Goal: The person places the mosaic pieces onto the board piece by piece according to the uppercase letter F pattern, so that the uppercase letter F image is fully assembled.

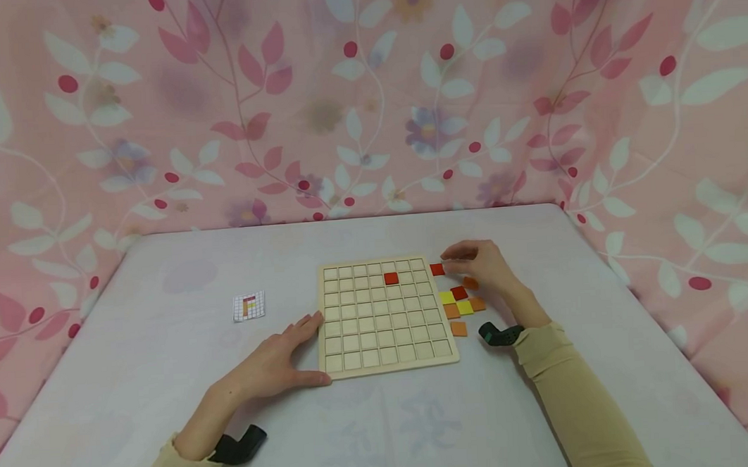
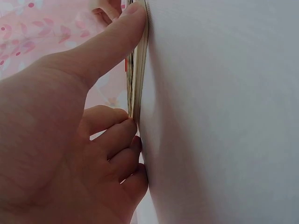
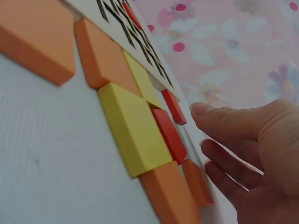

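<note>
A square wooden grid board [image 1: 389,371] lies on the table with one red tile [image 1: 391,278] in a cell near its far side. My left hand [image 1: 263,363] touches the board's left edge and near left corner with spread fingers and thumb. By the far right corner, my right hand [image 1: 480,264] hovers with its fingertips close to another red tile [image 1: 437,269]. In the right wrist view a small gap shows between the thumb and that red tile [image 3: 174,107]. Nearer me, yellow tiles [image 3: 135,130], orange tiles [image 3: 110,58] and a red tile [image 3: 169,135] lie together.
A small paper card [image 1: 249,306] with a coloured grid pattern lies left of the board. The white-covered table [image 1: 372,431] meets a pink floral cloth [image 1: 317,116] at the back. A single orange tile [image 1: 459,328] sits by the board's right edge.
</note>
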### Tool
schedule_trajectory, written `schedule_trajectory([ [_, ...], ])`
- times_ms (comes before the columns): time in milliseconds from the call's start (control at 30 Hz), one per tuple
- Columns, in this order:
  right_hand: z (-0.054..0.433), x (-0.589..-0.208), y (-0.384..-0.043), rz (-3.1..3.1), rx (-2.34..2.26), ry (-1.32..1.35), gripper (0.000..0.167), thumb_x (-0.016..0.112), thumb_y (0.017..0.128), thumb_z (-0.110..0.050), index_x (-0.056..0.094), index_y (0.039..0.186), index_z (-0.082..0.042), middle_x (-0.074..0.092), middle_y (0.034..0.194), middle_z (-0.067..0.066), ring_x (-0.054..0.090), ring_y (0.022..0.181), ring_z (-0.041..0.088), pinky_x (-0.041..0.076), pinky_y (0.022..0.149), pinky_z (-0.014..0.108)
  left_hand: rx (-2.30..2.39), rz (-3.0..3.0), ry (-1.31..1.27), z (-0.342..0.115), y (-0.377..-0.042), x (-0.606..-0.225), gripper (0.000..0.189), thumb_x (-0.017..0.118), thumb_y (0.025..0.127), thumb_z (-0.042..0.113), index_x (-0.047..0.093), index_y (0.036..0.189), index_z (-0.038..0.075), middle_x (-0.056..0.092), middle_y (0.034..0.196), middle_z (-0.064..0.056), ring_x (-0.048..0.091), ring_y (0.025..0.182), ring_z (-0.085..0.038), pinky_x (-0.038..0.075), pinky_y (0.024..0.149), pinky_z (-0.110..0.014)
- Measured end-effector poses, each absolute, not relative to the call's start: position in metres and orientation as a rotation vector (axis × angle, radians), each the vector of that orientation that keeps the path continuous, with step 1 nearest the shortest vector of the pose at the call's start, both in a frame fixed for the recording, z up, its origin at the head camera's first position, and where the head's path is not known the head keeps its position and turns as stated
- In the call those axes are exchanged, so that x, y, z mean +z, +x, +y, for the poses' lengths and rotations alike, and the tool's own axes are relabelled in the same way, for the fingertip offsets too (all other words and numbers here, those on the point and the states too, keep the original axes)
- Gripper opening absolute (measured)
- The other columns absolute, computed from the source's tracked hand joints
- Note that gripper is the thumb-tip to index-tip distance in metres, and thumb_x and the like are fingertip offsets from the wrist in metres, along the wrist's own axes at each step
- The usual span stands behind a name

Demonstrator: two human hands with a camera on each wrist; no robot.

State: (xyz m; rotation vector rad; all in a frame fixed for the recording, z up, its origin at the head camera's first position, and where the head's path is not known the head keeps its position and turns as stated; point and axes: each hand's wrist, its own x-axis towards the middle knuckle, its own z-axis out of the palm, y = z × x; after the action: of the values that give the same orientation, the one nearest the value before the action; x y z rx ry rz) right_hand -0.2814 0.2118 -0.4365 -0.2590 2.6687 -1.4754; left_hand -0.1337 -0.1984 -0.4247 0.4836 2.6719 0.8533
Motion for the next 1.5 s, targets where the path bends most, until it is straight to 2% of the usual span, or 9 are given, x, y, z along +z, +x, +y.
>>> schedule_trajectory([
  [300,0.209,-0.445,-0.283,2.555,-1.552,-0.134,0.025,0.076,0.089,-0.019,0.072,0.114,-0.018,0.066,0.122,0.002,0.053,0.118,0.025,0.044,0.107,0.044,0.856,2.671,0.482,-0.199,-0.133,-0.423,0.106,0.082,0.075,0.056,0.029,0.159,0.018,0.028,0.163,-0.012,0.024,0.149,-0.044,0.018,0.118,-0.066],
  [600,0.208,-0.449,-0.283,2.555,-1.536,-0.149,0.027,0.078,0.088,-0.017,0.072,0.114,-0.018,0.066,0.122,0.002,0.052,0.117,0.026,0.044,0.106,0.044,0.853,2.668,0.483,-0.198,-0.133,-0.424,0.107,0.082,0.074,0.057,0.029,0.159,0.017,0.028,0.164,-0.011,0.024,0.150,-0.042,0.019,0.118,-0.066],
  [900,0.208,-0.449,-0.283,2.609,-1.511,-0.207,0.026,0.078,0.087,-0.017,0.073,0.113,-0.017,0.068,0.119,0.004,0.057,0.115,0.025,0.045,0.106,0.045,0.852,2.668,0.482,-0.198,-0.134,-0.424,0.107,0.082,0.074,0.057,0.029,0.159,0.018,0.028,0.164,-0.011,0.024,0.150,-0.043,0.018,0.117,-0.067],
  [1233,0.205,-0.446,-0.281,2.685,-1.452,-0.236,0.023,0.077,0.088,-0.015,0.074,0.110,-0.013,0.070,0.115,0.006,0.056,0.112,0.025,0.045,0.103,0.044,0.847,2.671,0.484,-0.199,-0.135,-0.425,0.107,0.081,0.074,0.058,0.029,0.159,0.018,0.028,0.164,-0.011,0.024,0.150,-0.043,0.018,0.117,-0.066],
  [1500,0.205,-0.448,-0.282,2.705,-1.430,-0.194,0.025,0.080,0.086,-0.019,0.073,0.109,-0.014,0.071,0.113,0.005,0.063,0.104,0.024,0.051,0.097,0.041,0.840,2.677,0.512,-0.200,-0.134,-0.424,0.107,0.080,0.075,0.060,0.029,0.159,0.017,0.028,0.163,-0.013,0.025,0.148,-0.045,0.018,0.116,-0.068],
])
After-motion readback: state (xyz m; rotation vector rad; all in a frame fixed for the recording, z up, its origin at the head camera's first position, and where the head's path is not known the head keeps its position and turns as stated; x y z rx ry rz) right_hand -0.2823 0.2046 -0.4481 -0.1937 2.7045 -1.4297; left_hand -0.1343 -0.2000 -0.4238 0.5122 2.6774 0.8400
